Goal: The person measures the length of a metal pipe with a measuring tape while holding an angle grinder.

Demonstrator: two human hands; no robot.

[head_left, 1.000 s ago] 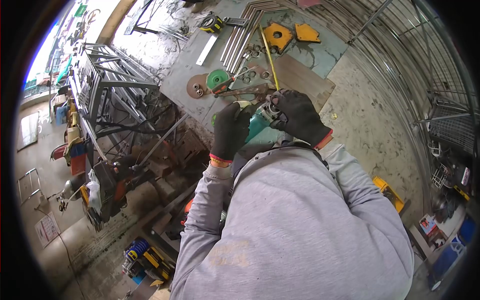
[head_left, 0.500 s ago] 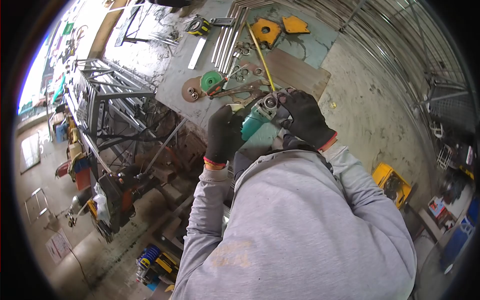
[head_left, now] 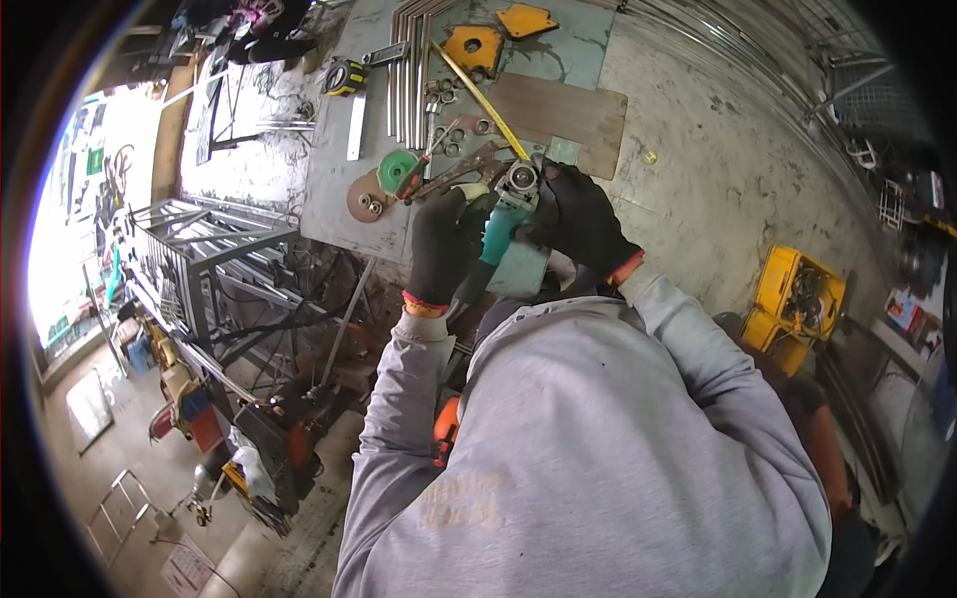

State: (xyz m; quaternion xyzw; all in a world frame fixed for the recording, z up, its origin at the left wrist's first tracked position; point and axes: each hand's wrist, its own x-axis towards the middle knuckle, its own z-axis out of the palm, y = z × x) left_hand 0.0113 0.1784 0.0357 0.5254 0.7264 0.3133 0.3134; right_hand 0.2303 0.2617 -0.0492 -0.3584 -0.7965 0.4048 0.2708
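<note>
A teal angle grinder (head_left: 501, 231) with a metal gear head is held upright in front of my chest, above the near edge of the worktable. My right hand (head_left: 586, 221), in a black glove with a red cuff, grips it from the right by the head and upper body. My left hand (head_left: 442, 249), gloved the same way, is curled close against the grinder's left side. A small pale yellowish piece (head_left: 473, 190) shows at its fingertips; what it is, I cannot make out. Beyond lie a green disc (head_left: 397, 167), a brown disc (head_left: 364, 199) and orange-handled pliers (head_left: 411, 179).
Metal tubes (head_left: 407, 85), an extended yellow tape (head_left: 483, 103), a tape measure (head_left: 344, 77), yellow magnetic squares (head_left: 473, 48) and several steel rings lie on the table. A metal frame rack (head_left: 199, 264) stands left. An open yellow toolbox (head_left: 793, 294) sits at right.
The view has shifted, so the table items sit further left. The grinder now stands more upright, its head turned towards the top. Both hands stay at it.
</note>
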